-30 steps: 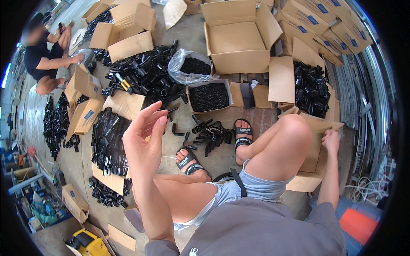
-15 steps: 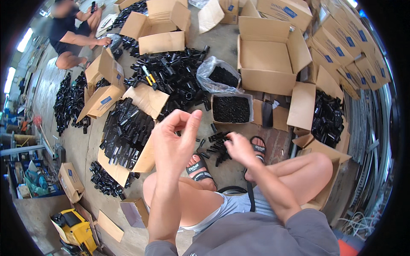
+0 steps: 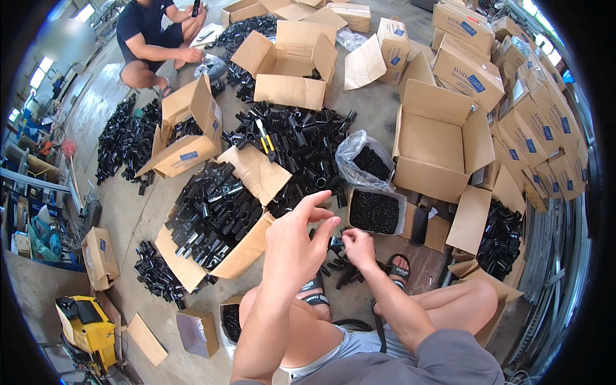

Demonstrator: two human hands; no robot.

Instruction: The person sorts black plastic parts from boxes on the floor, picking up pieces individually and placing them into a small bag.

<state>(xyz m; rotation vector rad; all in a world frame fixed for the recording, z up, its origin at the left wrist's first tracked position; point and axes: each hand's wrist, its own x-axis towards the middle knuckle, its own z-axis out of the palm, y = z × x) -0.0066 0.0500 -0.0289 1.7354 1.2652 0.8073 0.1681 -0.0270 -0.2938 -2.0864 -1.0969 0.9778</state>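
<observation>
My left hand (image 3: 296, 234) is raised above my left leg, its thumb and fingers apart and nothing between them. Lower and to the right, my right hand (image 3: 358, 248) is over a small heap of black tube-like parts (image 3: 350, 276) on the floor between my sandalled feet. Its fingers are pressed together; what they pinch, if anything, is hidden. Just beyond that hand is a carton (image 3: 403, 212) full of small black pieces (image 3: 375, 212). A clear plastic bag (image 3: 350, 168) with more black pieces leans behind it.
To the left, an opened carton (image 3: 260, 234) is piled with black tubes (image 3: 208, 212). Yellow-handled cutters (image 3: 265, 138) lie on a larger heap (image 3: 305, 138). A big open box (image 3: 430, 172) stands ahead right, near stacked cartons (image 3: 468, 70). Another person (image 3: 151, 45) squats far left.
My view has shifted, so the surroundings sit lower and mostly farther right. My left hand's thumb and fingers have spread apart. My right hand stays by the small heap with its fingers together.
</observation>
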